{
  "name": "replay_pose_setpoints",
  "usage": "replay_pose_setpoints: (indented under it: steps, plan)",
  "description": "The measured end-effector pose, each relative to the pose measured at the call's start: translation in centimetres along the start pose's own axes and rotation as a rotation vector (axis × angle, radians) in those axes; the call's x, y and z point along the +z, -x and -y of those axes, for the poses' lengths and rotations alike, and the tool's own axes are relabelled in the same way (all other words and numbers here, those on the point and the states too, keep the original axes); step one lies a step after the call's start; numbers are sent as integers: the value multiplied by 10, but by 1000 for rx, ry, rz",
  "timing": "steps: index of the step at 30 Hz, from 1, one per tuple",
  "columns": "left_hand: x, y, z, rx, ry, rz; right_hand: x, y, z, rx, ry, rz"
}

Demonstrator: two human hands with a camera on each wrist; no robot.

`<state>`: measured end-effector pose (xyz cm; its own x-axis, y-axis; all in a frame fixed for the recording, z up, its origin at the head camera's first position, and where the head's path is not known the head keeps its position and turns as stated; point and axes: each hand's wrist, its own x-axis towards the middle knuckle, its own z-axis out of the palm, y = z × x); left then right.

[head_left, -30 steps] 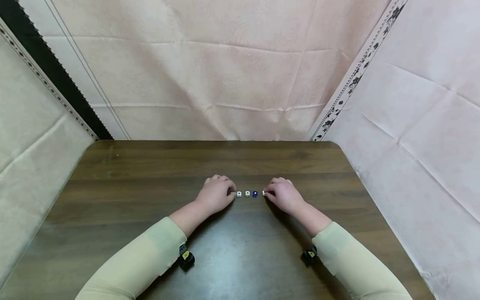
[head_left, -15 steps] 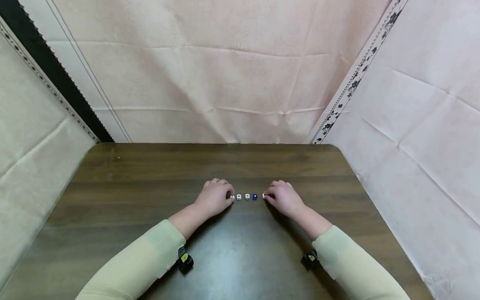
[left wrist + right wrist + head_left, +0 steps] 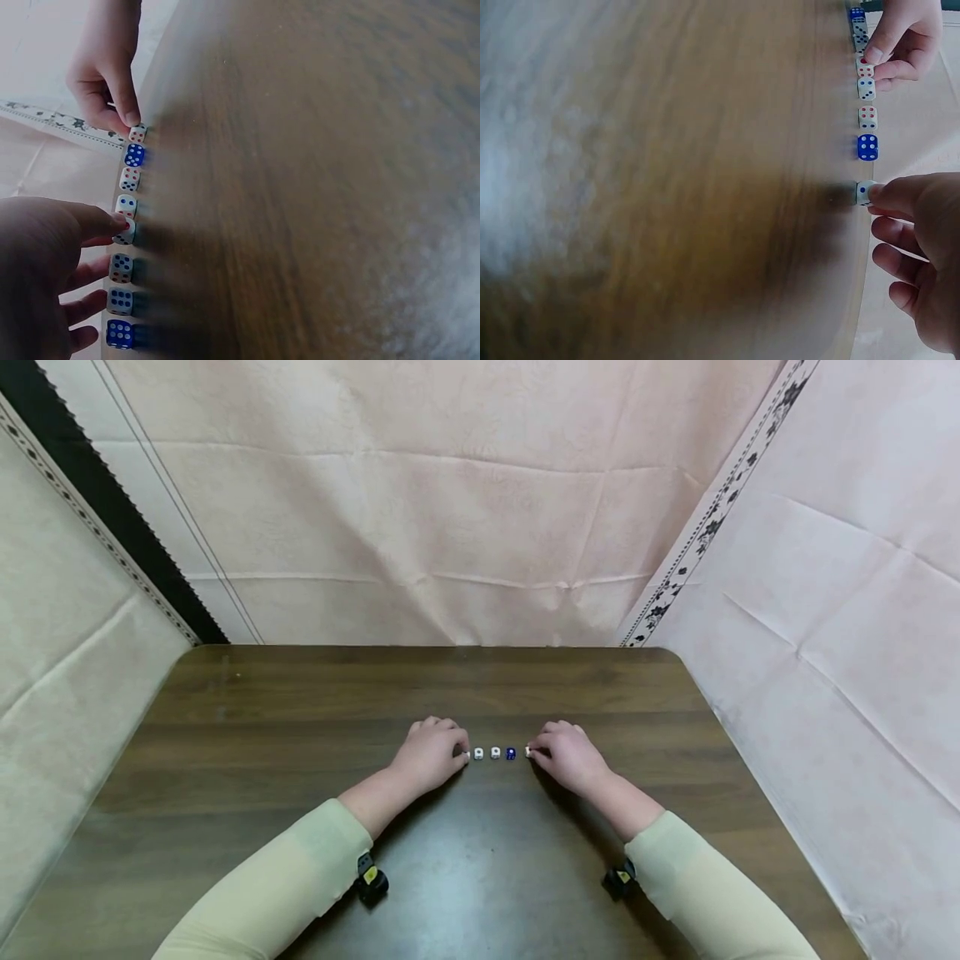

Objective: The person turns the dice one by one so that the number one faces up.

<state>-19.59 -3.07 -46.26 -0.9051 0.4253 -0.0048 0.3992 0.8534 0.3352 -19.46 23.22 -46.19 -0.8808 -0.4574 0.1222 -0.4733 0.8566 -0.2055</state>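
Row of dice [image 3: 495, 753] on table [image 3: 457, 860]. Left hand [image 3: 430, 752] pinches a white die [image 3: 124, 237] mid-row; right hand [image 3: 572, 757] pinches the end die [image 3: 863, 193], also white. Between hands: two white, one blue die [image 3: 511, 753], nearest the right. Past left hand's pinch: two white, then second blue die [image 3: 120, 334].

White dice [image 3: 120, 268] are showing blue and red pips — blue dice [image 3: 134, 155], white ones. The table [image 3: 480, 877] is displaying brown wood grain, both sleeves [image 3: 270, 881] are looking pale green — a white border [image 3: 707, 531] is carrying black flowers.
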Motion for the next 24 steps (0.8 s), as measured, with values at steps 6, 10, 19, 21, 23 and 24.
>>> replay_pose_setpoints:
  steps: [6,10,19,21,23,24]
  plan:
    - [0,-3,1,6,9,-4,0,-2,-2,-19,14,-13]
    - [1,-5,2,10,4,-15,0,-3,-4,-22,16,-19]
    - [1,-4,3,14,0,-20,2,-3,-4,-32,13,-32]
    - [2,-4,3,18,-5,-22,3,-2,-4,-31,8,-29]
    - [2,-4,4,23,-7,-24,3,-2,-3,-28,2,-24]
    - [2,-4,4,26,-8,-27,3,-2,-3,-25,0,-22]
